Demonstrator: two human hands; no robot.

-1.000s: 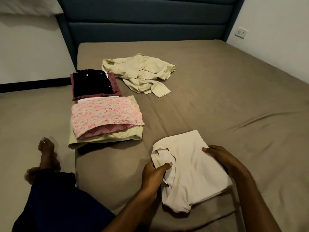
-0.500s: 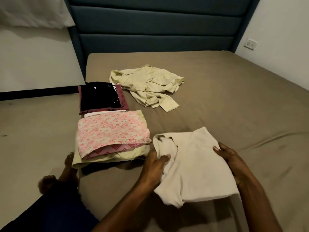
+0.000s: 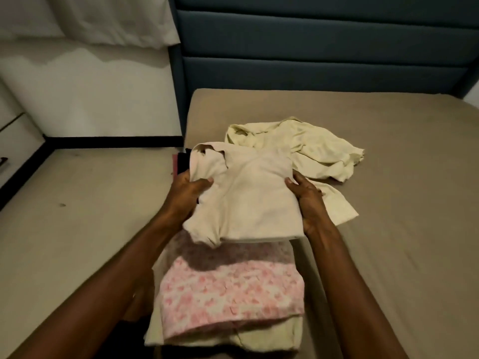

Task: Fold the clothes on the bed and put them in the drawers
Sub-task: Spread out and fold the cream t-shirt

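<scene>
Nearest me, the pink floral folded cloth point(image 3: 230, 294) tops a pale yellow pile point(image 3: 272, 338) at the bed point(image 3: 401, 229) edge. Above it, my left hand point(image 3: 185, 195) and right hand point(image 3: 307, 200) grip the sides of a folded cream shirt point(image 3: 248, 198), soft and lightly creased. Beyond lies a crumpled pale yellow garment point(image 3: 311, 146).

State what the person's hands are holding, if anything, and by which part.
Both hands hold the folded cream shirt: the left hand grips its left edge near the collar, the right hand its right edge.
</scene>
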